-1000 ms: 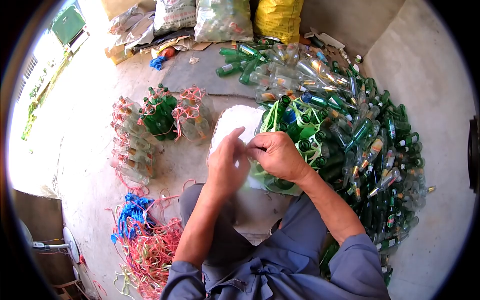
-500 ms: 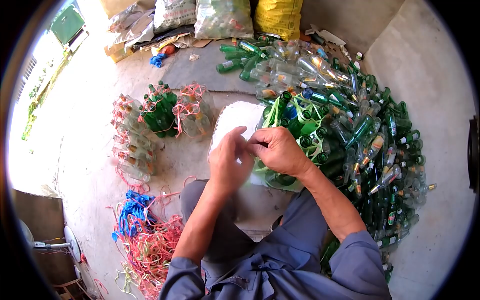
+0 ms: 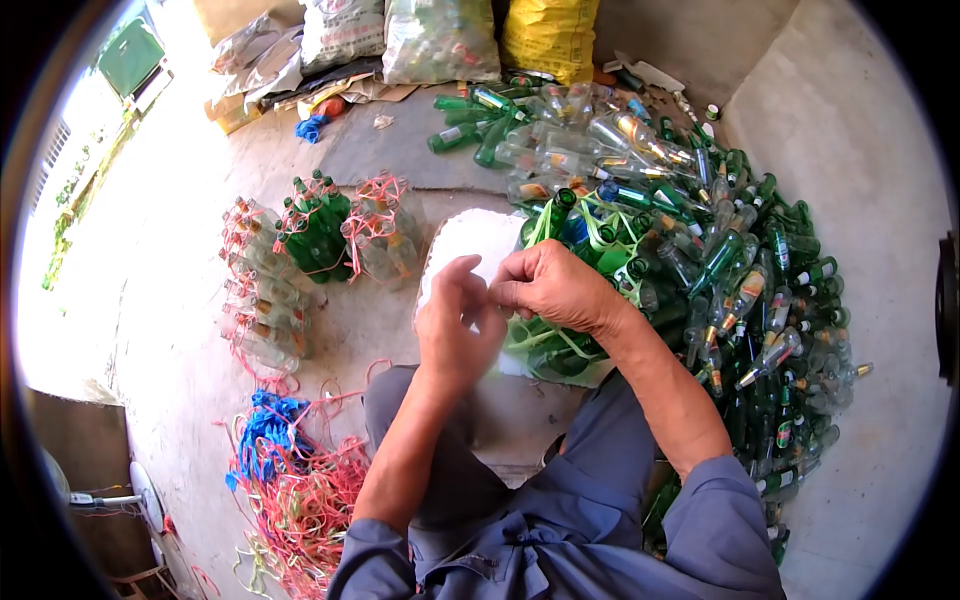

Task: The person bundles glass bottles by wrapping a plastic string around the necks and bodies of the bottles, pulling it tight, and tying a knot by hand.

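My left hand (image 3: 457,325) is raised above a white foam block (image 3: 470,235). Its fingers curve loosely, with a gap between them and the thumb, and part of the hand is blurred. Close beside it, nearly touching at the fingertips, my right hand (image 3: 560,288) is closed in a pinch; whatever is in it is hidden. Below and behind the right hand stands a cluster of green bottles (image 3: 565,198) with a light green strap (image 3: 607,236) looped about their necks. The right hand and forearm cover part of this cluster.
Bottle bundles tied with pink strap (image 3: 375,240) stand at left. A tangle of pink strips (image 3: 310,500) and blue strips (image 3: 268,430) lies near my left knee. Loose bottles (image 3: 720,260) are heaped on the right. Filled sacks (image 3: 440,40) line the back; a fan (image 3: 147,495) is at lower left.
The view has shifted slightly. Both hands stay close together over the foam block, and the right hand has moved slightly up and left.
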### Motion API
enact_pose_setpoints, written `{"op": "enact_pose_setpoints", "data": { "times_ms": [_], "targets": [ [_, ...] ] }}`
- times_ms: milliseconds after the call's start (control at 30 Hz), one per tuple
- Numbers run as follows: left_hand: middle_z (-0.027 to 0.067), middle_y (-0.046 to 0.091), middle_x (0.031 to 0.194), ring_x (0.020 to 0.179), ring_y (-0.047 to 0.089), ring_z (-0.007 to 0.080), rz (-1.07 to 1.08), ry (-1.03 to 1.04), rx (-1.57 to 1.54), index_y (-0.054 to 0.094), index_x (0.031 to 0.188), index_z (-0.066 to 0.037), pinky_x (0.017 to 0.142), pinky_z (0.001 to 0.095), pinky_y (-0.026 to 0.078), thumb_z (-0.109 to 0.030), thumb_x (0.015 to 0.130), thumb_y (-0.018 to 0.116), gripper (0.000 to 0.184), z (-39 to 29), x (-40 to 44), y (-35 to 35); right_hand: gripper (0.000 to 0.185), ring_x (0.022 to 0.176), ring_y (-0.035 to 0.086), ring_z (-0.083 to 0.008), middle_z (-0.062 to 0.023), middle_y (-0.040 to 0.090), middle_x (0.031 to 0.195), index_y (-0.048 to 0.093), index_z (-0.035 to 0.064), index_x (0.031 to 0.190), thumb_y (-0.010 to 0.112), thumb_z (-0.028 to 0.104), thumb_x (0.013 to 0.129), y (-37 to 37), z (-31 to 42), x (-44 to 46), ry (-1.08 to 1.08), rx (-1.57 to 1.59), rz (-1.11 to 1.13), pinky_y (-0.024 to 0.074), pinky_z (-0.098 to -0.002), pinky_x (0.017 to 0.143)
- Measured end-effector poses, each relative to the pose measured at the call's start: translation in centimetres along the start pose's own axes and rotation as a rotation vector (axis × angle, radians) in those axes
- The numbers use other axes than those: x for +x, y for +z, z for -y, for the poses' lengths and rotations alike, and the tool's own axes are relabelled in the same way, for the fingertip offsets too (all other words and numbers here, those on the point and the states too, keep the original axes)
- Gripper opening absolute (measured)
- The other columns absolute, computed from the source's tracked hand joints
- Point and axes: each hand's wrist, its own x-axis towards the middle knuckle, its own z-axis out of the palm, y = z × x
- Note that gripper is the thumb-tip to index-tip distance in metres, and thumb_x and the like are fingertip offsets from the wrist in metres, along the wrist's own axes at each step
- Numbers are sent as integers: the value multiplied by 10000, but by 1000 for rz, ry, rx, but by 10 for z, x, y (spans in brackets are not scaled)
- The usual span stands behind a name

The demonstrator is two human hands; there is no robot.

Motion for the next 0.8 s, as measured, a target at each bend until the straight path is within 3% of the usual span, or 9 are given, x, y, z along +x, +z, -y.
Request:
{"op": "enact_pose_setpoints", "data": {
  "times_ms": [400, 500, 567, 700, 800],
  "targets": [
    [-1, 556, 812, 632, 512, 23, 8, 5, -57, 456, 1290, -15, 522, 172, 382, 153, 738, 600, 594, 0, 5, 3, 204, 540, 498, -48, -3, 589, 617, 663, 0, 731, 640, 119, 895, -2, -1, 5, 111, 225, -8, 404, -227, 510],
    [1, 546, 817, 635, 511, 24, 25, -7, -79, 454, 1293, -8, 527, 172, 390, 150, 741, 595, 591, -1, 4, 5, 130, 624, 549, -73, -19, 627, 717, 668, 12, 824, 644, 121, 891, -10, 2, 7, 153, 186, 66, 459, -243, 578],
    [4, 538, 819, 639, 513, 26, 18, -1, -74, 454, 1293, -1, 535, 172, 402, 148, 739, 594, 591, -1, 5, 7, 94, 712, 580, -89, -23, 647, 821, 658, 24, 902, 646, 115, 884, -5, 14, 1, -35, 123, 6, 491, -264, 649],
    [9, 524, 826, 653, 527, 30, -1, 52, -52, 456, 1296, 9, 545, 176, 421, 145, 738, 594, 591, 2, 6, 12, 116, 544, 480, -54, 13, 584, 669, 665, 23, 772, 653, 83, 871, 5, 34, -5, -168, 214, -75, 361, -216, 498],
    [38, 562, 747, 577, 558, 110, -45, 42, -19, 492, 1274, -7, 525, 245, 461, 131, 742, 632, 567, 1, 8, 17, 160, 497, 451, -48, 18, 561, 620, 656, 25, 719, 656, 86, 867, 5, 29, -3, -169, 287, -106, 323, -208, 455]
  ]
}}
